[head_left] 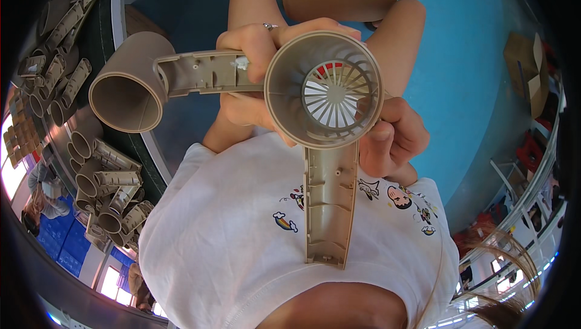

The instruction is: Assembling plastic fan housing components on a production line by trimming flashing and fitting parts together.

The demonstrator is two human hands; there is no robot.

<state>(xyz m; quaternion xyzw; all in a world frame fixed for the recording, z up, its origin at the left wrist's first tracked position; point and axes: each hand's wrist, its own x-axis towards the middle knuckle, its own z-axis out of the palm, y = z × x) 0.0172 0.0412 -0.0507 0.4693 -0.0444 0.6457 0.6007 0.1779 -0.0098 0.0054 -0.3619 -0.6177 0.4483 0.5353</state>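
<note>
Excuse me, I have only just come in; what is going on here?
A person is handling two tan hair-dryer-shaped plastic housings. The left hand grips the handle of the first housing and reaches behind the barrel of the second housing, whose handle points down toward the white shirt. The right hand is curled at that barrel's right side; whether it pinches anything is unclear. More housings are piled at the left, and an open cardboard box sits ahead.

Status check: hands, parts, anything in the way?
Left hand gripping left beige shell's handle. Right hand curled against grilled shell, grip partly hidden. No obstruction seen at either shell.
</note>
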